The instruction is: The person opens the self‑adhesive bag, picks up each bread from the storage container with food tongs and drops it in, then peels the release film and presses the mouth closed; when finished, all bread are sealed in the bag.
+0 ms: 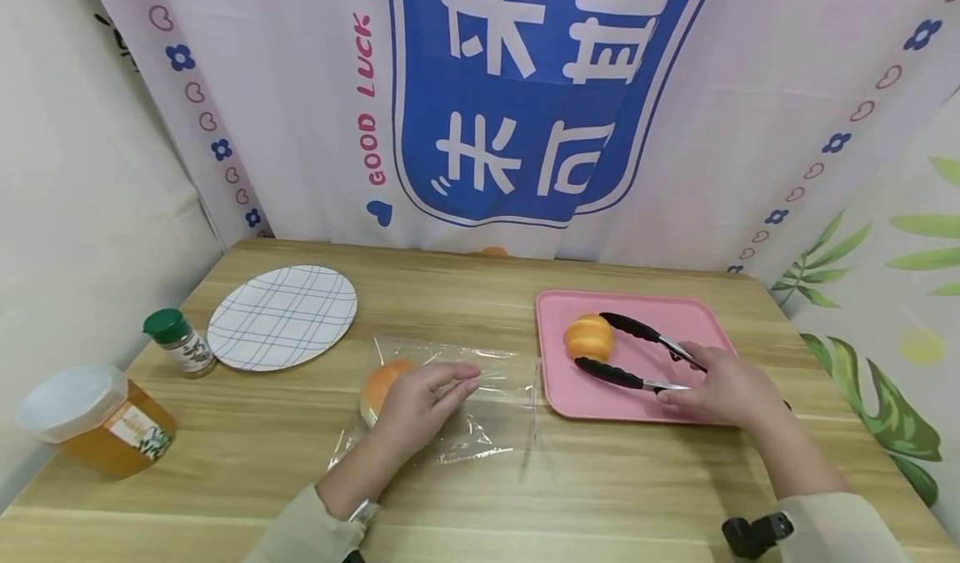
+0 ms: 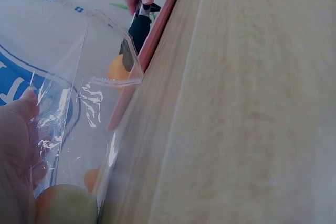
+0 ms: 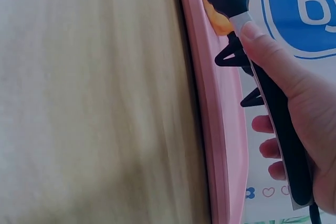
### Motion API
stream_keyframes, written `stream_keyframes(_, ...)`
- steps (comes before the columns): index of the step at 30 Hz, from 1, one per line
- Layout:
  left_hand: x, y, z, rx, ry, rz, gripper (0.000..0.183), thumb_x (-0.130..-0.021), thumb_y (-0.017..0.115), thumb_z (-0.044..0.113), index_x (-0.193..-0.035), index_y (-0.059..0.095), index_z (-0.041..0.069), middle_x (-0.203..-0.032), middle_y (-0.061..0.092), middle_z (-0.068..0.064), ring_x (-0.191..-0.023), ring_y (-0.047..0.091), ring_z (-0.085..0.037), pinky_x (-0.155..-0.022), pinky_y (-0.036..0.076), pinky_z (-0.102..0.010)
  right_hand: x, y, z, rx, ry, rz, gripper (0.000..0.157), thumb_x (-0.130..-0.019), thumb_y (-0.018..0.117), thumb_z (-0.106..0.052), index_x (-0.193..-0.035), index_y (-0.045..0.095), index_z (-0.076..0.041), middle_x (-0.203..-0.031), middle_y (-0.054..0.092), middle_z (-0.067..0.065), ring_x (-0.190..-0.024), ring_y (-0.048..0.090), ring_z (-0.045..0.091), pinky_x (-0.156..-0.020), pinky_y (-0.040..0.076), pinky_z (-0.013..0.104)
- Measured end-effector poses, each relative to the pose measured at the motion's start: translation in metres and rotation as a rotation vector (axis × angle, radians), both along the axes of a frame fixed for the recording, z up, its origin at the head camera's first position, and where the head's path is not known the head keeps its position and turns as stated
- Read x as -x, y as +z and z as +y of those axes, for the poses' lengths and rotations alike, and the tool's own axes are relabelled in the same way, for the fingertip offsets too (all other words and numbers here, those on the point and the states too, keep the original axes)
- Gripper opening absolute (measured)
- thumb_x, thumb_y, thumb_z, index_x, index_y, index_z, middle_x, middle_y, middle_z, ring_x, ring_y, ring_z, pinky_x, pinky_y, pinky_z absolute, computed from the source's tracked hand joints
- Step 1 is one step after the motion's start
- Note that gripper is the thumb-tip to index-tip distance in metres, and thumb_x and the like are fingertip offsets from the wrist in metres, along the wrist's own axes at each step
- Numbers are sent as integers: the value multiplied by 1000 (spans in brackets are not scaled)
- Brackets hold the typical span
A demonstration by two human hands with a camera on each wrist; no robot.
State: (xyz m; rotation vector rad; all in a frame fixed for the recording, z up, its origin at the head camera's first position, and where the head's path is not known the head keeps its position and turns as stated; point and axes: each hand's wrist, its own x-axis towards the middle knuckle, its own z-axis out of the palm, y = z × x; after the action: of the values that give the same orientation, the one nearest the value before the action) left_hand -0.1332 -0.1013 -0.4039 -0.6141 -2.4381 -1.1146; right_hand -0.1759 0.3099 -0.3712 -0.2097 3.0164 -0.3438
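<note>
On the pink tray (image 1: pixel 667 404) sits a round, orange-yellow bread roll (image 1: pixel 588 338) with pale stripes. My right hand (image 1: pixel 723 388) grips black-tipped tongs (image 1: pixel 630 375), whose two spread arms reach either side of the roll; whether both tips touch it is hard to tell. A clear plastic bag (image 1: pixel 495 429) lies on the table with a burger bun (image 1: pixel 386 384) inside it. Over the bag is my left hand (image 1: pixel 423 409), its thumb and forefinger pinching the upper film. In the left wrist view, the bag's mouth (image 2: pixel 118 82) stands parted, facing the tray.
A white plate (image 1: pixel 285 317) with blue grid lines lies at the back left. Beside it stands a green-capped shaker (image 1: pixel 183 346), and nearer me a jar (image 1: pixel 112 429) of amber contents with a white lid. Printed cloth (image 1: pixel 300 171) hangs behind the table.
</note>
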Motion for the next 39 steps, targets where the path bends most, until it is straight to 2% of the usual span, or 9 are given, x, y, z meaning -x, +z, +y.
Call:
stream_keyframes(9, 0, -1, -1, 2, -1, 3, 16, -89, 71, 21, -101, 76, 12, -105, 76, -3, -100, 72, -20, -90, 59, -36, 0, -1, 3, 17, 4, 11, 101, -68, 71, -75, -141, 48, -8, -124, 64, 24, -113, 58, 48, -85, 49, 63)
stream_keyframes(18, 0, 0, 1, 10, -14, 15, 16, -89, 71, 21, -101, 76, 11, -105, 76, -4, -100, 72, -21, -90, 59, -36, -31, 8, 3, 84, 62, 106, 91, -69, 79, -64, -136, 55, -8, -126, 64, 24, -111, 61, 46, -84, 50, 62)
stream_keyframes(21, 0, 0, 1, 19, -12, 16, 17, -89, 71, 21, -101, 76, 11, -105, 76, -4, -101, 72, -21, -90, 59, -36, -43, 13, 1, 110, 97, 104, 90, -67, 82, -60, -134, 57, -6, -120, 67, 20, -103, 65, 39, -80, 53, 56)
stream_keyframes(22, -1, 1, 1, 22, -12, 15, 17, -89, 71, 21, -101, 75, 11, -106, 76, -4, -101, 72, -21, -90, 59, -36, -46, 15, -1, 119, 107, 89, 89, -67, 82, -59, -134, 57, -6, -117, 68, 18, -98, 65, 34, -76, 54, 50)
stream_keyframes(26, -1, 1, 1, 27, -16, 18, 17, -89, 71, 22, -101, 75, 11, -106, 76, -4, -101, 72, -21, -91, 59, -36, -57, 21, -6, 173, 137, 45, 87, -65, 85, -55, -134, 58, -8, -113, 70, 8, -86, 58, 13, -70, 50, 29)
stream_keyframes(30, -2, 2, 0, 26, -17, 27, 17, -89, 71, 21, -101, 75, 11, -106, 76, -4, -101, 72, -21, -91, 59, -36, -62, 26, -12, 186, 170, 64, 85, -64, 86, -55, -132, 61, -10, -115, 70, 5, -78, 52, 3, -68, 47, 22)
stream_keyframes(33, -2, 2, -1, 30, -12, 30, 16, -88, 72, 21, -101, 75, 12, -106, 76, -4, -101, 72, -21, -91, 59, -36, -63, 30, -20, 150, 206, 104, 86, -63, 85, -57, -131, 62, -10, -116, 70, 4, -83, 58, 7, -71, 51, 28)
stream_keyframes(37, -3, 2, 0, 29, -13, 30, 17, -88, 72, 22, -101, 75, 13, -107, 76, -3, -100, 72, -20, -91, 59, -36, -62, 35, -31, 69, 244, 170, 90, -61, 85, -61, -132, 61, -9, -119, 70, 7, -104, 67, 26, -83, 57, 47)
stream_keyframes(39, -3, 2, 0, 30, -16, 34, 17, -88, 72, 22, -101, 75, 12, -107, 76, -3, -100, 72, -20, -91, 59, -36, -63, 38, -36, 31, 266, 206, 92, -60, 84, -62, -132, 60, -10, -118, 70, 8, -107, 67, 31, -82, 57, 51)
